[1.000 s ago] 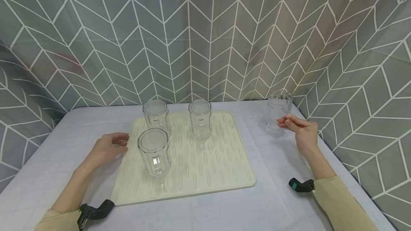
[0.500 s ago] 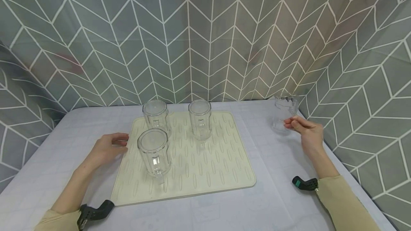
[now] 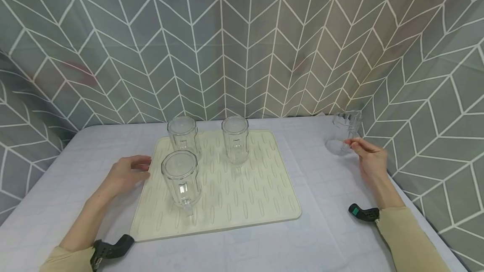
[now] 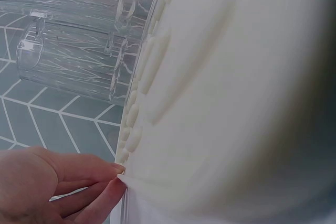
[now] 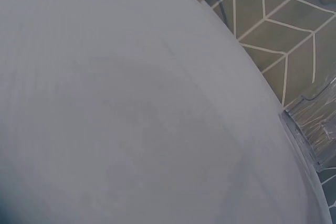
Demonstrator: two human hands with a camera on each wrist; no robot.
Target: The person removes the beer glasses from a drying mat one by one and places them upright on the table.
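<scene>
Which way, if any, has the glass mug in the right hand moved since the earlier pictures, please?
Yes: in the head view, the glass mug in the right hand has moved rightward, away from the cream mat.

Clear mugs (image 3: pixel 180 184), cream mat (image 3: pixel 245 205)
We see oval marks patterning the mat, another colourless mug (image 3: pixel 343 129) near the far right corner of the white cloth (image 3: pixel 264 251), white chevrons on the grey-green curtain (image 3: pixel 242 45), beige sleeves (image 3: pixel 412 238), black wrist cameras (image 3: pixel 113 249).
</scene>
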